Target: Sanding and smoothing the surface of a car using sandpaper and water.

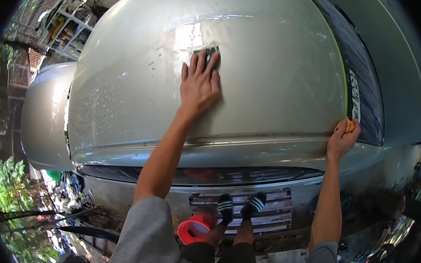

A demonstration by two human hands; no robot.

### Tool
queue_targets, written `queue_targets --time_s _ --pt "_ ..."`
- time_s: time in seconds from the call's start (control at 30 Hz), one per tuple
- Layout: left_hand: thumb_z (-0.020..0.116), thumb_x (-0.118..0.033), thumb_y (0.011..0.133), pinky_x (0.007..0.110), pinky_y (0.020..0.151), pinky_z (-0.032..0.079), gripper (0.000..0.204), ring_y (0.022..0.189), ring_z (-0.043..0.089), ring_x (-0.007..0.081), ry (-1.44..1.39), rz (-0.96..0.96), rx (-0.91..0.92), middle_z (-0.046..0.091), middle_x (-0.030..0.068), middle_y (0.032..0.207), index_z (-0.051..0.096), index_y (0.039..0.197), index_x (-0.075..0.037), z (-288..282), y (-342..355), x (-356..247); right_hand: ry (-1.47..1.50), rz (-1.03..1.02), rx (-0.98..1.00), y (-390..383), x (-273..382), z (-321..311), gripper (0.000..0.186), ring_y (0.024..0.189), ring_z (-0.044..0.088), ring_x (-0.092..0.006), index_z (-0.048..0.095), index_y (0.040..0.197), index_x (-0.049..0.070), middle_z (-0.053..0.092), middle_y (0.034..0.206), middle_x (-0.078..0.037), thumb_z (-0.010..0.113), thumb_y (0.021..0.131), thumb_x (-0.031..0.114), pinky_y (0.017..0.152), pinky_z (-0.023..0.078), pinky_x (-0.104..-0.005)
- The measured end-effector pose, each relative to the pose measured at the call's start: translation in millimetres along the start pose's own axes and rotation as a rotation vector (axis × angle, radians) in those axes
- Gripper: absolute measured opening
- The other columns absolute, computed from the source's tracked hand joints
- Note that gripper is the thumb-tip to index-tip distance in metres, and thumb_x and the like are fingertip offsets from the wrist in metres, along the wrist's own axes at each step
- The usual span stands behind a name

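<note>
My left hand (199,82) rests on the pale silver car roof (274,62), fingers slightly bent over a dark flat pad (213,50) and pressed against it. The roof shows water droplets at the left and a wet, shiny patch around the pad. My right hand (341,142) grips an orange-yellow sponge or cloth (348,123) at the roof's right edge, beside the dark window (366,99).
I stand in striped sandals (253,205) on a slatted wooden platform (277,220) beside a red bucket (191,229). The car's lower panel (47,124) extends left. A metal shelf (69,34) stands upper left, with plants (7,192) and clutter (72,192) along the left.
</note>
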State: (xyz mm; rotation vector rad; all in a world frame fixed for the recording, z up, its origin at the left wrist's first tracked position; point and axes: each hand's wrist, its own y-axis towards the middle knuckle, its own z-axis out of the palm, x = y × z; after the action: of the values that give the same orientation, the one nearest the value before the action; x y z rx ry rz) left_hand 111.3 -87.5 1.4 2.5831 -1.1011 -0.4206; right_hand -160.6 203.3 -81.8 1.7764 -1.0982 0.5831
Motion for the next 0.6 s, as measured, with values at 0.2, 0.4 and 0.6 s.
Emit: queue_targets --time_s 0.2,0.4,0.6 --pt "0.046 -0.027 0.093 0.055 0.115 0.02 0.053 0.141 0.029 0.0369 0.034 -0.017 0.149 0.033 0.0171 0.153 0.043 0.145 -0.017 -13.9 -57.0 27.2 -0.045 0.009 0.019 -0.2 -5.4 -5.6 0.038 0.109 0.057 -0.031 0.049 0.125 -0.004 0.057 0.12 -0.019 0.056 0.097 0.021 0.095 0.045 -0.0371" --pt "0.039 -0.026 0.096 0.051 0.117 0.017 0.05 0.142 0.028 0.0361 0.065 -0.058 0.111 0.032 0.0155 0.154 0.041 0.146 -0.017 -4.3 -36.5 44.5 -0.117 -0.028 0.006 4.1 -16.8 -12.4 0.037 0.11 0.056 -0.031 0.049 0.126 -0.003 0.056 0.121 -0.019 0.057 0.097 0.018 0.095 0.045 -0.0369" --pt "0.043 -0.03 0.093 0.055 0.116 0.017 0.057 0.143 0.025 0.0382 0.1 -0.085 0.068 0.03 0.0152 0.155 0.036 0.149 -0.02 21.8 66.3 80.9 0.0 0.054 0.036 -8.0 9.9 8.0 0.035 0.109 0.056 -0.0317 0.05 0.124 -0.002 0.056 0.117 -0.019 0.057 0.096 0.016 0.095 0.045 -0.0384"
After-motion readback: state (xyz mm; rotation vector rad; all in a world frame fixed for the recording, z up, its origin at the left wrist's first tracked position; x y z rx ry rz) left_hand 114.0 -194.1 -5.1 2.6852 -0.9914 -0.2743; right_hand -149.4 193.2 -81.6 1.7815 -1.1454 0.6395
